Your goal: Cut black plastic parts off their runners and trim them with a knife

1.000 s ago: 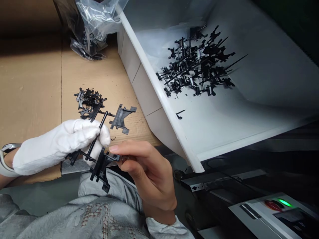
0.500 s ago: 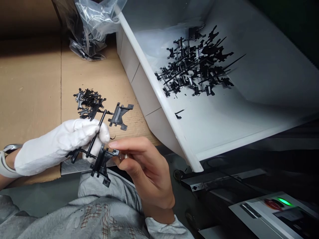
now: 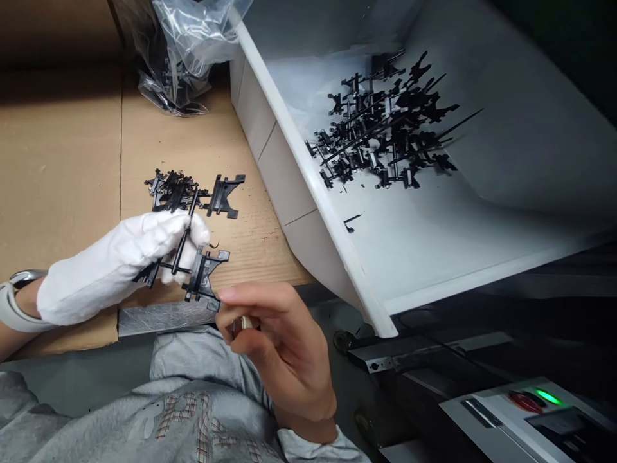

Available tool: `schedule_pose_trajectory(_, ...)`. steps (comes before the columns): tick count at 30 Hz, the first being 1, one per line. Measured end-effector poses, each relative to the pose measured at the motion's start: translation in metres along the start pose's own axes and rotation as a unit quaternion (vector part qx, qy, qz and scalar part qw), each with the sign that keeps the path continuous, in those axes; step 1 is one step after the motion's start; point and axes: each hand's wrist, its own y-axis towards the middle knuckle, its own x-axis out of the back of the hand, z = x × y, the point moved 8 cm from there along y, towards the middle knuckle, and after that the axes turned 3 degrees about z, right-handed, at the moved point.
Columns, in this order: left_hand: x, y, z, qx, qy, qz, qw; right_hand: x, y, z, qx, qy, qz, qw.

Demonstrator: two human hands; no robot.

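Note:
My left hand (image 3: 116, 263), in a white glove, grips a black plastic sprue (image 3: 186, 235) by its central rod. Flat notched black parts branch off it: an upper part (image 3: 225, 196), a lower part (image 3: 206, 278) and one partly hidden behind the glove. My bare right hand (image 3: 284, 350) is just below, its fingers curled and its index fingertip at the lower part's bottom corner. Something small, pale and reddish shows between its fingers; I cannot make out what it is. Behind the glove, a pile of black plastic parts (image 3: 171, 186) lies on the cardboard-covered table (image 3: 62, 161).
A large light-grey bin (image 3: 409, 257) at the right holds a tangled heap of black sprues (image 3: 385, 128). Its rim edges the table. At the back stands a clear plastic bag (image 3: 193, 38) with black parts inside. A machine panel (image 3: 520, 411) with a green light is at lower right.
My left hand has moved up slightly with the sprue, which has turned a little. My right hand has shifted slightly down, from the lower part's upper side to its bottom corner.

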Motion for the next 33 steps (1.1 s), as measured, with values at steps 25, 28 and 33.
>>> schedule_pose_trajectory(25,-0.001,-0.004,0.004,0.019,0.022,-0.02,0.999,-0.007,0.014,0.009,0.061,-0.049,0.005,0.997)
schedule_pose_trajectory(28,-0.002,-0.003,0.004,0.023,0.017,-0.028,0.999,-0.007,0.015,0.008,0.06,-0.036,0.007,0.998)
schedule_pose_trajectory(33,-0.007,-0.005,0.009,0.035,-0.017,0.003,0.999,-0.006,0.019,0.003,0.067,-0.026,0.014,0.997)
